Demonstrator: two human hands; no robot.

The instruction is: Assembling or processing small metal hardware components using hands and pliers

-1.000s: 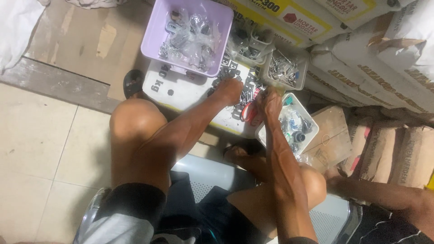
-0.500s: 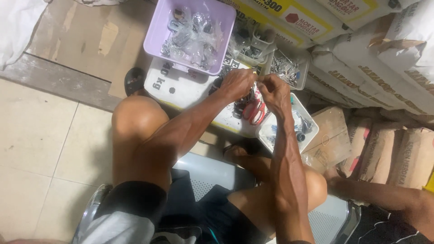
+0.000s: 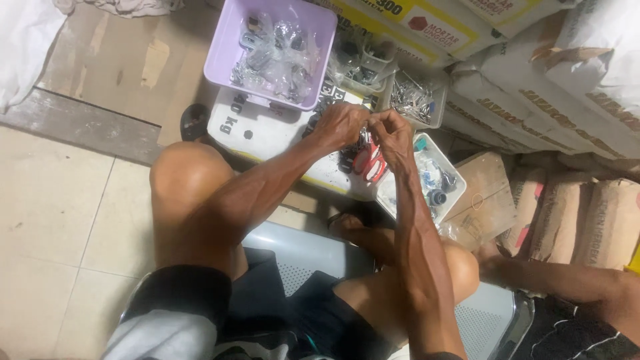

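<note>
Hands (image 3: 368,130) over white sack (image 3: 267,130), lilac tub (image 3: 230,57)

whatever the left hand (image 3: 343,123) and right hand (image 3: 393,133) pinch between their fingertips is too small to make out, and the fingers cover it. the red tool (image 3: 370,163) beneath them shows only its handles; the rest sits behind the right wrist. the contents of the purple bin (image 3: 230,57) are a glare of clear bags, the pieces inside unreadable. the metal bits in the clear tub (image 3: 417,97) blur into one mass. the sacks (image 3: 547,80) run off the top and right edges. a second person's leg (image 3: 567,280) is cut off at the right edge.
</note>
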